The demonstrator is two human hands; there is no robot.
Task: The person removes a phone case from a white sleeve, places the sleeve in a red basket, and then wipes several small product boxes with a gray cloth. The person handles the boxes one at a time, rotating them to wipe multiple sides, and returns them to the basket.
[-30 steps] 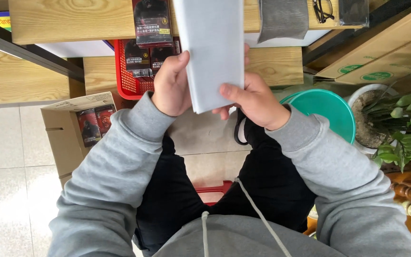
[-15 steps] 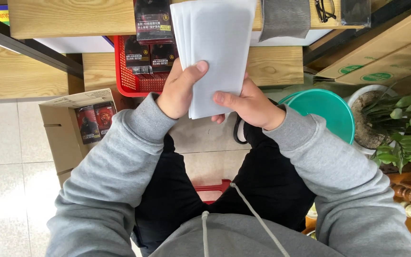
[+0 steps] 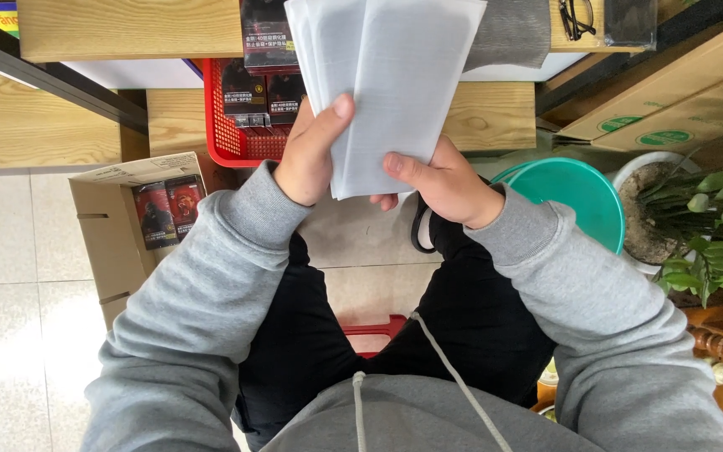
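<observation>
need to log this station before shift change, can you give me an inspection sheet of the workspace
surface: pale tiled floor; wooden shelf above it
job's things: white sheets, fanned, held upright in front of the shelf
clutter: red basket and open cardboard box, both with dark packets; teal stool; glasses on the shelf
grip: left hand pinches the sheets' lower left, thumb on front; right hand holds the lower right edge
cables: nothing seen; only a grey hoodie drawstring
surroundings: potted plant and stacked cardboard boxes to the right
</observation>
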